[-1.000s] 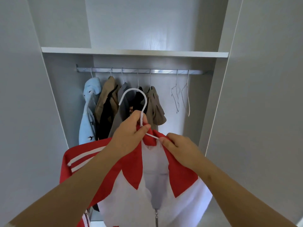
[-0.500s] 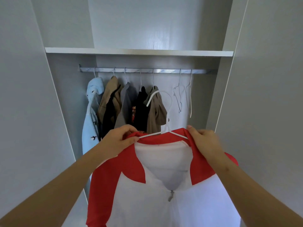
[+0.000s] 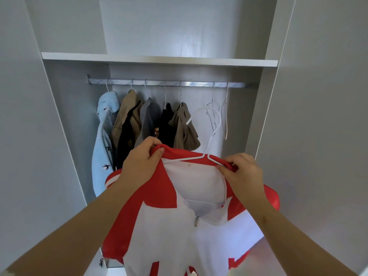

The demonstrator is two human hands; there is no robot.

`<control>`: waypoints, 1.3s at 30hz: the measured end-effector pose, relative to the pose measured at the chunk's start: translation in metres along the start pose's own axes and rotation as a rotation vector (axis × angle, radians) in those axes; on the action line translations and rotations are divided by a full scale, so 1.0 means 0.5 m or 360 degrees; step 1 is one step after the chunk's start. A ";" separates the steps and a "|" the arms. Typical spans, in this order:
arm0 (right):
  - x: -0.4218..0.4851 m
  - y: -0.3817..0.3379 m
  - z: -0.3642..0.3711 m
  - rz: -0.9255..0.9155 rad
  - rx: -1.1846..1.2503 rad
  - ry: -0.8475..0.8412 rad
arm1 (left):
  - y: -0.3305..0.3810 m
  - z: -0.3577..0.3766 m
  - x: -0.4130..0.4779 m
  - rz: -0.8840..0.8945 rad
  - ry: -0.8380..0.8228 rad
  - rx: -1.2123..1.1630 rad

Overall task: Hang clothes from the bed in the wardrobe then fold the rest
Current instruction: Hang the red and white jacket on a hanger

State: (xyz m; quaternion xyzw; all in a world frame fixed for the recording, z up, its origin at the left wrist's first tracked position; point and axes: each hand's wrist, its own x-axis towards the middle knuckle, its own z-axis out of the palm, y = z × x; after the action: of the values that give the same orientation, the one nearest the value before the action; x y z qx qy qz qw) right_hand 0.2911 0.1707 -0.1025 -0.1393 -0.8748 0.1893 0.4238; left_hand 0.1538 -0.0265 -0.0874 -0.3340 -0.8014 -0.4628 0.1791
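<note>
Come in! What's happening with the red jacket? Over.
Left hand, right hand gripping red jacket at collar. On white hanger, not yet on rail. Rail gap open beside empty hangers.

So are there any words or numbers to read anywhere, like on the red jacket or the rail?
No text here can be read.
On the rail: faint bluish marks, too blurred to read.
On the red and white jacket: no words showing.
On the light blue garment: small dark bird shapes, not letters.
</note>
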 end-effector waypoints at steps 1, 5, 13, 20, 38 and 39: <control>-0.002 0.000 -0.002 -0.0092 -0.0061 0.0128 | -0.001 -0.003 0.003 -0.0011 0.0025 -0.0008; 0.010 -0.020 0.000 -0.0184 -0.0235 0.0011 | 0.012 -0.009 0.008 0.0105 -0.0058 -0.0135; 0.046 0.018 0.028 0.0295 0.0122 -0.0485 | -0.008 -0.035 0.023 0.0059 -0.0980 0.0359; 0.046 0.010 0.036 0.0602 0.0506 -0.0858 | -0.033 0.029 -0.004 -0.0068 -0.0766 0.0717; 0.088 0.086 0.075 0.1314 0.1027 -0.0759 | 0.004 0.175 0.108 -0.0225 -0.0490 0.0013; 0.100 0.086 0.088 0.1326 0.1052 -0.0745 | -0.005 0.179 0.126 -0.0228 -0.0490 -0.0004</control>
State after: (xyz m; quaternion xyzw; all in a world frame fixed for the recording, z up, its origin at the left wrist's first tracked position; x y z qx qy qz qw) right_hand 0.2297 0.2196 -0.1126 -0.2864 -0.7111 0.6288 0.1298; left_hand 0.1091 0.0731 -0.0967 -0.3431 -0.8405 -0.4189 0.0203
